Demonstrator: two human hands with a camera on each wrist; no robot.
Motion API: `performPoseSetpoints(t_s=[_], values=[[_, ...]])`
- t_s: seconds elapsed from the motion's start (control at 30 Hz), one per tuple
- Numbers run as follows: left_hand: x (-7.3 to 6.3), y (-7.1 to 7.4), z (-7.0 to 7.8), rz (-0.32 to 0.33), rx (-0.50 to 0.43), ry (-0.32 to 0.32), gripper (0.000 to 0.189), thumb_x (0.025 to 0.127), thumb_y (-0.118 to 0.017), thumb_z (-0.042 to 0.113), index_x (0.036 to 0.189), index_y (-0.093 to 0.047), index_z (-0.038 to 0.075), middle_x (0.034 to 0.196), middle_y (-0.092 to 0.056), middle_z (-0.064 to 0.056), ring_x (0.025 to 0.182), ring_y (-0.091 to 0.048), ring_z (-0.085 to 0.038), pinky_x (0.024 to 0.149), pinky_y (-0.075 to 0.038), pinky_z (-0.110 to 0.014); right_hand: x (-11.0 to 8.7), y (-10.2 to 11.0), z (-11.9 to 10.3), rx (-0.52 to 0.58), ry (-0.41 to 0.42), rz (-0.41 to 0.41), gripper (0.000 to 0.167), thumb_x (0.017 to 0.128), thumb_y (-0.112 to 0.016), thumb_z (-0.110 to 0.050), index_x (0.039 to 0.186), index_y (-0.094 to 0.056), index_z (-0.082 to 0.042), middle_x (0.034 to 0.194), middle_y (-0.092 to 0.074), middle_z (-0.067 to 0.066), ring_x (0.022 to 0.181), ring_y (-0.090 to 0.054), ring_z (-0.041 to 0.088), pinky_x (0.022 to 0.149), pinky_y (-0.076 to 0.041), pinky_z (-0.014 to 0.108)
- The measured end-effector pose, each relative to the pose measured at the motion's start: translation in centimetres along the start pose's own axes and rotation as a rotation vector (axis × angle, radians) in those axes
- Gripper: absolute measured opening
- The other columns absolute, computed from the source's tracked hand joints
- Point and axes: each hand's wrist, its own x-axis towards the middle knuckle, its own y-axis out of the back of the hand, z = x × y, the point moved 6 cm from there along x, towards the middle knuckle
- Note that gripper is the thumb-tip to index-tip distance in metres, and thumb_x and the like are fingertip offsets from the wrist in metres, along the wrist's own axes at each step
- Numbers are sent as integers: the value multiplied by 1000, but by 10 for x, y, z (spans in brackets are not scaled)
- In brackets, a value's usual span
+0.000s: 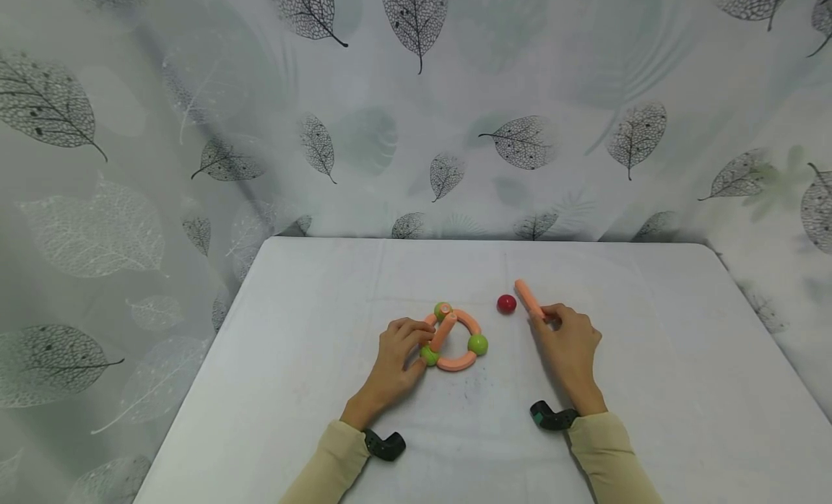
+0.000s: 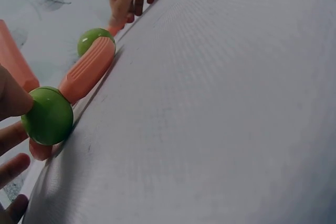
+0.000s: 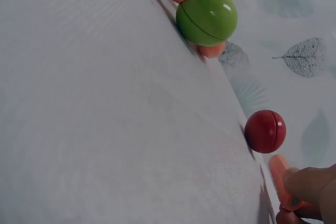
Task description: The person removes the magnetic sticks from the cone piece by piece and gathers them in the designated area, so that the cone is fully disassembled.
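A ring of curved orange pieces (image 1: 458, 362) joined by green balls (image 1: 477, 344) lies on the white table, and a straight orange stick (image 1: 445, 331) rises from its left side. My left hand (image 1: 398, 354) holds the ring's left green ball (image 2: 48, 116), its thumb on the ball and other fingers beyond it. My right hand (image 1: 572, 345) pinches the near end of another straight orange stick (image 1: 528, 297) between thumb and fingers. A red ball (image 1: 506, 304) with a groove round it sits just left of that stick. In the right wrist view this stick's tip is close to the red ball (image 3: 265, 131).
The white table (image 1: 312, 446) has rounded far corners. Behind it and along its sides hangs a leaf-patterned curtain (image 1: 370, 78). Each wrist wears a black camera band (image 1: 385, 445), over beige sleeves.
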Motion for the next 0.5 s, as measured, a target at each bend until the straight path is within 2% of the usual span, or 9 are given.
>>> performPoseSetpoints(t_s=[0.3, 0.5], values=[[0, 1, 0, 0, 13, 4, 35, 77, -65, 8, 112, -70, 11, 122, -69, -5, 121, -54, -29, 100, -39, -55, -2, -1, -1, -5, -6, -18, 27, 95, -74, -21, 112, -75, -1, 97, -73, 18, 103, -56, 39, 96, -29, 61], [0, 0, -2, -16, 0, 33, 34, 79, -65, 8, 112, -70, 14, 121, -69, -3, 121, -55, -27, 102, -39, -54, -1, -3, 0, -34, -1, -33, 27, 96, -69, -22, 114, -74, -1, 103, -73, 20, 108, -55, 42, 97, -29, 63]])
